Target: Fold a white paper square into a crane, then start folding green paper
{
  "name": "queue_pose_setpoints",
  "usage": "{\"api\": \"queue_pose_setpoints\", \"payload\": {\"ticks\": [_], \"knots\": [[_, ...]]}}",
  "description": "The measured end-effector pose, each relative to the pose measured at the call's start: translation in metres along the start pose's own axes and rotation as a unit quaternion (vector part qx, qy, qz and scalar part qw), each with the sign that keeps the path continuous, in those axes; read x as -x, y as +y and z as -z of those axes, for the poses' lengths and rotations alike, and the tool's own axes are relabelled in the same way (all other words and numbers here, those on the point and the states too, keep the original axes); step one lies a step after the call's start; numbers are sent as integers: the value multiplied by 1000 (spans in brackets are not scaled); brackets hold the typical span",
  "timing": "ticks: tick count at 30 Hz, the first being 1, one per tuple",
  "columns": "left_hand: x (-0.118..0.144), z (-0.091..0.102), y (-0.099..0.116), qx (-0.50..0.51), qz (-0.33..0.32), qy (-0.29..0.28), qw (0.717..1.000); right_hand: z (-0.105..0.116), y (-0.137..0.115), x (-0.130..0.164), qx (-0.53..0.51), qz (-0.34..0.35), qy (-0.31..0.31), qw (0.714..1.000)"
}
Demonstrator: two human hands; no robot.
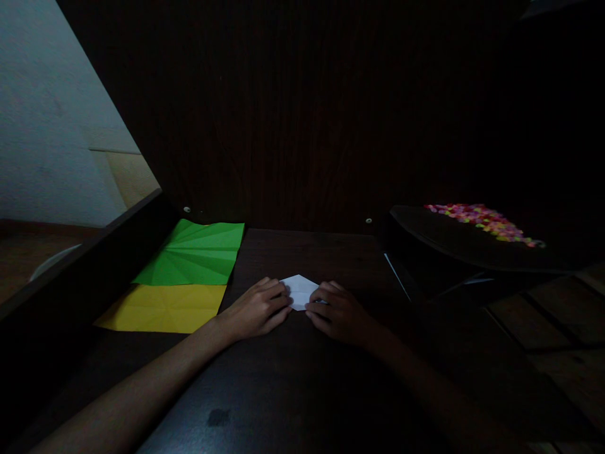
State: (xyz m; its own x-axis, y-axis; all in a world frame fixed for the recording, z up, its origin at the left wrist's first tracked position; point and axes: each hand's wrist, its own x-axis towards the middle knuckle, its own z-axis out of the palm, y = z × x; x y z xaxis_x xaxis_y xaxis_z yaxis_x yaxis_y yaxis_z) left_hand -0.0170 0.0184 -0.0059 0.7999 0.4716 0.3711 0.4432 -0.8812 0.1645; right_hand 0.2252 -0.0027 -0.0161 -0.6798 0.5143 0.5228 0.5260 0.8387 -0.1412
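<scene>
Dark wood fills the scene: a table [293, 384] backed by a tall panel [307, 113]. At right, a black tray [449, 243] carries a scatter of small bright pieces [482, 221]. At far left lie a creased green sheet [196, 252] and, nearer, a yellow sheet [163, 308], edges touching. At centre, a left hand [255, 309] and a right hand [338, 312], fingers curled, press fingertips on a small folded white paper [300, 291] lying flat on the table between them.
</scene>
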Motion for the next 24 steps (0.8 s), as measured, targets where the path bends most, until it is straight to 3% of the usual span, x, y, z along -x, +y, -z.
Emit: {"api": "queue_pose_setpoints", "payload": {"ticks": [8, 13, 24], "knots": [[0, -3, 1, 54, 18, 24, 998, -3, 2, 1, -7, -43, 45, 998], [-1, -2, 1, 72, 28, 4, 997, -4, 2, 1, -53, -54, 33, 997], [-4, -1, 2, 85, 41, 12, 995, -4, 0, -2, -45, -109, 23, 993]]}}
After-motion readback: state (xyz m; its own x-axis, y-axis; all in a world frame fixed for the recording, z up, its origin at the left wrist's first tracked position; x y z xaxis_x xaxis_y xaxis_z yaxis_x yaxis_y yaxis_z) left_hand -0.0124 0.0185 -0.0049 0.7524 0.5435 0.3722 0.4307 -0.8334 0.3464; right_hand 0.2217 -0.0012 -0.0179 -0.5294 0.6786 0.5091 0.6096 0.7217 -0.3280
